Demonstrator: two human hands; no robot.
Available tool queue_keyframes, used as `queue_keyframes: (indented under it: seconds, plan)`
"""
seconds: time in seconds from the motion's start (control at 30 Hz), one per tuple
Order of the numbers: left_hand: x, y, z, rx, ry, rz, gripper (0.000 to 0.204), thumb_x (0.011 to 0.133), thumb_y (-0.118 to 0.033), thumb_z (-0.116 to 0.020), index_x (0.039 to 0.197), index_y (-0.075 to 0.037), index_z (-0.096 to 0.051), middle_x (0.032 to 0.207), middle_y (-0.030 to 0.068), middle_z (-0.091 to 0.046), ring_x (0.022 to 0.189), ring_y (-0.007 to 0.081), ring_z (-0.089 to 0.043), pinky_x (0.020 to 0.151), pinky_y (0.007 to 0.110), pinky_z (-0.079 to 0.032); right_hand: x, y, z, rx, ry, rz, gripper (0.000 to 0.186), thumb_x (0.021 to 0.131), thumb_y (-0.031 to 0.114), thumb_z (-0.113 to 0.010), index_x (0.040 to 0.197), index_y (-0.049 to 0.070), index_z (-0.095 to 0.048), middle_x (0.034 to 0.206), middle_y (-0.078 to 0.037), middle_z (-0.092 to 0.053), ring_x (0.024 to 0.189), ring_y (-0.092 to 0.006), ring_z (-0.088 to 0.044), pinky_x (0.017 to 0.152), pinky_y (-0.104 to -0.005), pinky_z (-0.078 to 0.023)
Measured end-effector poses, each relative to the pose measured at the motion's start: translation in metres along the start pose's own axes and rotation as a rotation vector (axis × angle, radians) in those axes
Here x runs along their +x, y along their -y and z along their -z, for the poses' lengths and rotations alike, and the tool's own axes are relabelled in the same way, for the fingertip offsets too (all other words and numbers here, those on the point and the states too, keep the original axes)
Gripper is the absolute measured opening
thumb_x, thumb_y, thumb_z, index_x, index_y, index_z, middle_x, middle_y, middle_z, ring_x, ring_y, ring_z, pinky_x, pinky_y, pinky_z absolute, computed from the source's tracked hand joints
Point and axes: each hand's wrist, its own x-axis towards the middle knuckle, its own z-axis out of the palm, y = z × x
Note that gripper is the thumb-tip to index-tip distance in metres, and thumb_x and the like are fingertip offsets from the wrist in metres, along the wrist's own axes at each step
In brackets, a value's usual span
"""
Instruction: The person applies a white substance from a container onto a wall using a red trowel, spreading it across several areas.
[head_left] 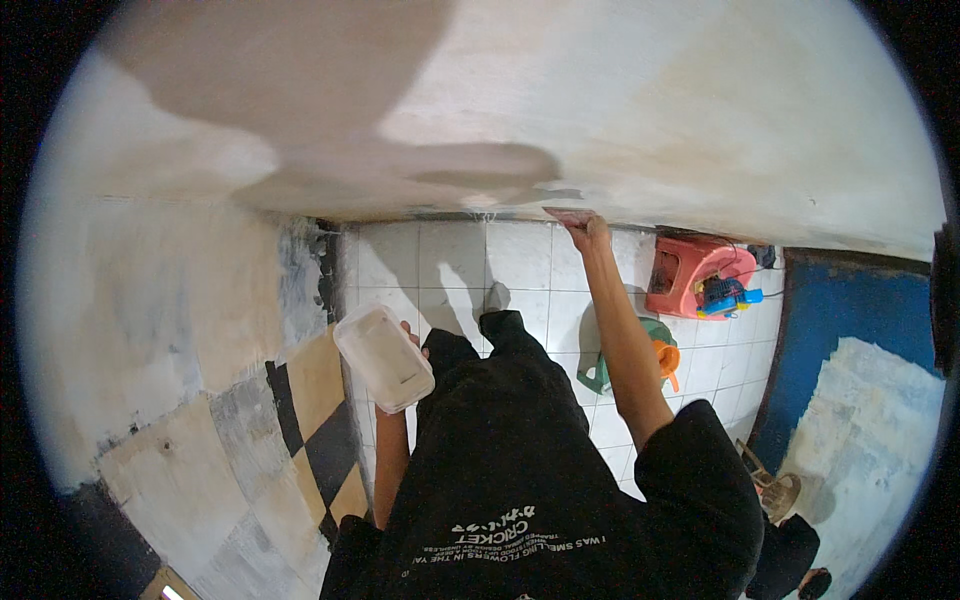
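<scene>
My left hand [411, 334] is closed on a translucent white plastic tub [384, 358], held out at my left side. Its fingers show only at the rim on the right, the rest being hidden behind the tub. Whitish residue lies in the bottom of the tub. Stretched out ahead, my right hand [592, 234] grips a flat, thin-bladed scraper [568, 214] close against the pale wall [680, 110]. Patchy, smoothed coating covers that wall, and a darker grey smear [560, 193] shows just above the blade. My shadow falls over the wall's upper left.
On the white tiled floor [450, 245] to the right stands a pink plastic stool [664, 278] with a blue power tool [728, 297]. Nearer are a green plastic thing [590, 372] and an orange dipper [667, 360]. A chequered, partly coated wall [318, 385] rises at left; a blue surface [815, 310] at right.
</scene>
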Motion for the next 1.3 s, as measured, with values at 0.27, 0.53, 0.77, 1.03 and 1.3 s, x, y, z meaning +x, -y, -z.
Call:
queue_keyframes:
  seconds: [0.27, 0.53, 0.77, 1.03, 1.3]
  plan:
    - [-0.013, -0.005, -0.003, 0.041, 0.029, -0.078, 0.066, 0.083, -0.039, -0.060, 0.132, -0.003, -0.033, 0.131, 0.0143, -0.040, 0.121, 0.0326, -0.042, 0.101, 0.055, -0.031, -0.128, 0.086, -0.089, -1.308, 0.284, 0.317, 0.032, 0.082, -0.008, -0.043, 0.114, -0.013, -0.047, 0.114, -0.020, -0.054, 0.103, -0.0305, -0.055, 0.089, -0.0416, -0.047]
    - [0.006, 0.002, -0.001, 0.006, 0.003, 0.007, 0.066, 0.084, -0.041, -0.059, 0.135, -0.008, -0.033, 0.131, 0.0142, -0.040, 0.120, 0.0340, -0.042, 0.099, 0.057, -0.032, -0.091, 0.005, -0.051, -0.051, 0.045, -0.072, 0.014, 0.085, -0.001, -0.045, 0.094, -0.009, -0.053, 0.097, -0.023, -0.058, 0.083, -0.0301, -0.059, 0.077, -0.0431, -0.052]
    - [0.010, -0.005, -0.012, 0.064, 0.008, -0.014, 0.067, 0.083, -0.040, -0.060, 0.135, -0.008, -0.031, 0.133, 0.0151, -0.037, 0.121, 0.0344, -0.041, 0.100, 0.057, -0.032, -0.040, 0.029, -0.054, -0.804, 0.325, 0.342, 0.028, 0.089, -0.005, -0.034, 0.111, -0.019, -0.044, 0.115, -0.028, -0.050, 0.108, -0.0356, -0.051, 0.098, -0.0447, -0.042]
    - [-0.017, -0.004, 0.010, 0.045, -0.070, -0.044, 0.063, 0.084, -0.042, -0.057, 0.135, -0.013, -0.036, 0.135, 0.0156, -0.037, 0.119, 0.0356, -0.043, 0.097, 0.058, -0.035, -0.133, 0.074, -0.043, -0.054, 0.090, 0.068, 0.030, 0.088, -0.002, -0.041, 0.115, -0.013, -0.044, 0.113, -0.025, -0.053, 0.103, -0.0338, -0.055, 0.088, -0.0425, -0.048]
    - [-0.011, -0.013, -0.008, 0.069, -0.131, 0.016, 0.065, 0.085, -0.043, -0.056, 0.137, -0.013, -0.033, 0.139, 0.0155, -0.034, 0.121, 0.0349, -0.040, 0.100, 0.059, -0.032, 0.033, 0.046, 0.012, -0.213, 0.089, 0.082, 0.025, 0.088, 0.013, -0.051, 0.104, -0.006, -0.056, 0.092, -0.019, -0.062, 0.078, -0.0292, -0.060, 0.072, -0.0381, -0.051]
